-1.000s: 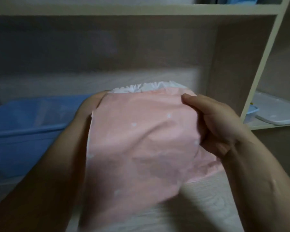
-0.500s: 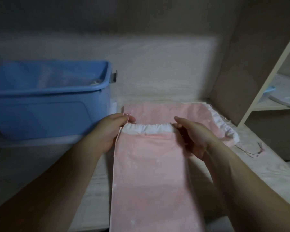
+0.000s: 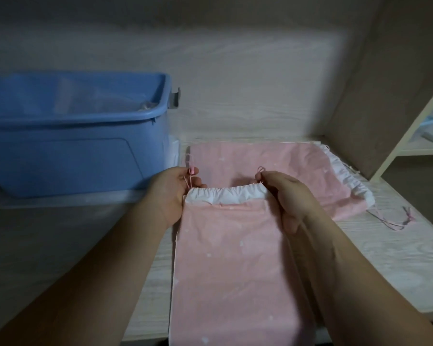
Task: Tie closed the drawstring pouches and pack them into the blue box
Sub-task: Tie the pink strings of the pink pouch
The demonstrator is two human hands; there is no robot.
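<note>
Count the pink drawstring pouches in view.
2. The near pouch lies between the left hand and right hand, which pinch its drawstring; the second pouch lies behind it. The blue box may hide more.

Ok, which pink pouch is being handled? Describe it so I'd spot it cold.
Right of the blue box, two pink pouches lie on the wooden surface. It is the near pouch, running toward the camera, in front of the far pouch lying crosswise. Only its gathered white top has the left hand and right hand pinching the drawstring ends.
</note>
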